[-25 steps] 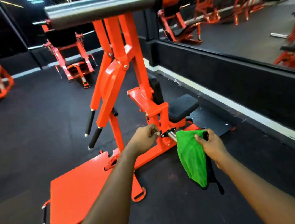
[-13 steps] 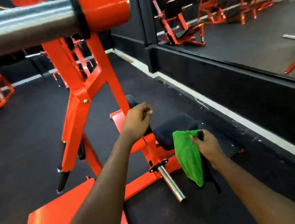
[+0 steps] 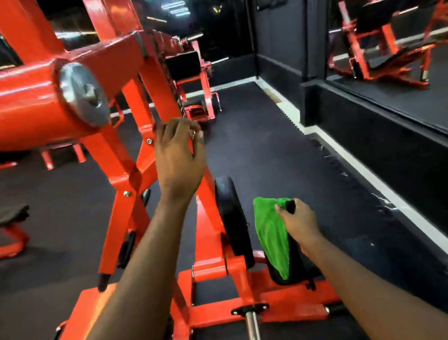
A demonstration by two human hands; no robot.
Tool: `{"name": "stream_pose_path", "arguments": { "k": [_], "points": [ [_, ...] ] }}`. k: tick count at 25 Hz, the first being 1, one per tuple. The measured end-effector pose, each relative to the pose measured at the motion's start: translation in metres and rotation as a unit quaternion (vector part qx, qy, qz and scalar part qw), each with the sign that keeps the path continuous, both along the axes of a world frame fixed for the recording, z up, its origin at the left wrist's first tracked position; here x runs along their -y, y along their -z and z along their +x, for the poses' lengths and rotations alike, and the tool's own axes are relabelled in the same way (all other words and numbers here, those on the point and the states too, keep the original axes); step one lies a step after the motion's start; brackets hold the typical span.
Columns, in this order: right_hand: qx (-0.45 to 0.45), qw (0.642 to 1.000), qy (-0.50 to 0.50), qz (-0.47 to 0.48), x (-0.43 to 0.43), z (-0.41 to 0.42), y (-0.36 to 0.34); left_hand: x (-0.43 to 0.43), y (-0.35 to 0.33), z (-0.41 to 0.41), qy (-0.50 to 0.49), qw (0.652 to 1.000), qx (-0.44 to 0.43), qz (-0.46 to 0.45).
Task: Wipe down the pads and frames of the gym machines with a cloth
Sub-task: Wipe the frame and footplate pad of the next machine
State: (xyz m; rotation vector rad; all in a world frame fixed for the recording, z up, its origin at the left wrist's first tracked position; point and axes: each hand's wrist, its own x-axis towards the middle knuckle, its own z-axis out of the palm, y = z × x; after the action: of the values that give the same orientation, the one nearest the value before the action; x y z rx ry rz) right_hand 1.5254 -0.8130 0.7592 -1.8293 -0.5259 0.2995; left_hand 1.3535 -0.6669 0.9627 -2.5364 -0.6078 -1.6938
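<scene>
Currently: right hand (image 3: 298,221) pinches cloth (image 3: 270,237), which hangs just beside black pad (image 3: 231,217); left hand (image 3: 179,158) raised against orange frame (image 3: 118,55), fingers curled; grip cannot be told.

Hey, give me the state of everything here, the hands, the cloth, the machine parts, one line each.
right hand: grips the green cloth.
green cloth: bunched, hanging down from that hand.
left hand: raised in front of the orange frame, fingers curled; grip unclear.
back pad: upright, neither hand on it.
chrome peg: bare, no plates loaded.
</scene>
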Motion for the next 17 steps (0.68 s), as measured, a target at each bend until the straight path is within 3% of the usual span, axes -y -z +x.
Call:
{"name": "stream_pose_path", "arguments": {
  "k": [6,12,15,17],
  "points": [
    [-0.036,0.998,-0.043,-0.004,-0.066,0.059,0.01,-0.041,0.036,0.055,-0.109,0.993,-0.047,-0.02],
    [-0.089,0.984,-0.152,0.017,-0.13,0.087,0.028,-0.056,0.041,0.091,-0.306,0.95,-0.058,-0.012],
    [-0.1,0.959,-0.264,0.037,-0.153,0.079,0.05,-0.076,0.047,0.114,-0.333,0.927,-0.169,0.042],
    [-0.057,0.953,-0.288,0.069,-0.168,0.074,0.062,-0.095,0.048,0.126,-0.35,0.906,-0.23,0.06]
  ]
}}
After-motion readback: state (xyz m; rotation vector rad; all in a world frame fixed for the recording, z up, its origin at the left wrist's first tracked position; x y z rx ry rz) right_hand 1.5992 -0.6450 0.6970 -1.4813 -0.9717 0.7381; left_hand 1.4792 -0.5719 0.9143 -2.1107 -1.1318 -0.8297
